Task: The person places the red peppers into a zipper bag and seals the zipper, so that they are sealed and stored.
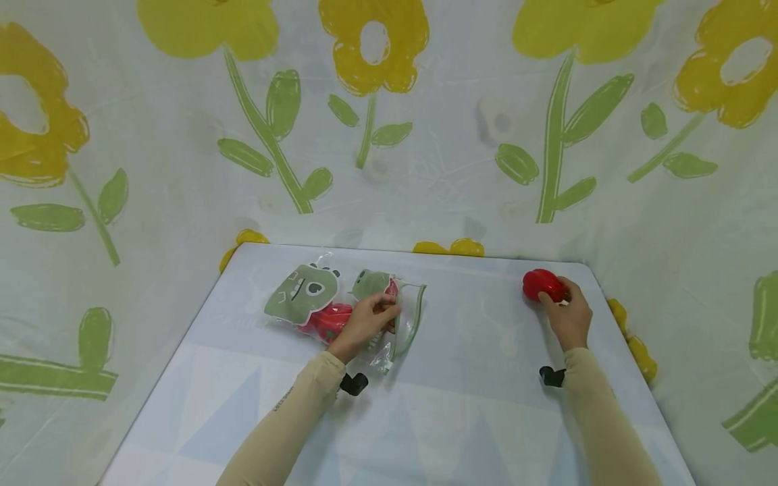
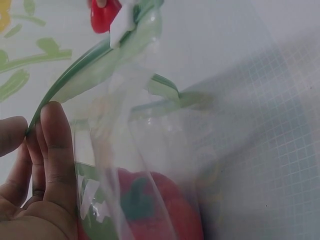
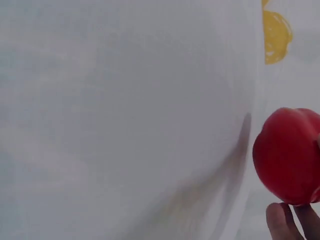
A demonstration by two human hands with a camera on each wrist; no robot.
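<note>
A clear zip bag (image 1: 302, 295) with a green cartoon animal print lies on the table at left of centre. Inside it is a red bell pepper (image 1: 331, 320) with a green stem, seen through the plastic in the left wrist view too. My left hand (image 1: 363, 327) pinches the bag's green zip edge (image 2: 62, 80) between thumb and fingers, and the mouth stands apart. A white slider (image 2: 121, 25) sits on that edge. Over the table's far right, my right hand (image 1: 571, 318) grips another red bell pepper (image 1: 539, 284), which fills the right edge of the right wrist view (image 3: 286, 157).
The pale table (image 1: 462, 378) has a geometric pattern and rounded far corners. A white cloth (image 1: 437, 189) printed with yellow flowers hangs behind it and along both sides. Black wrist mounts (image 1: 354, 384) show under both sleeves.
</note>
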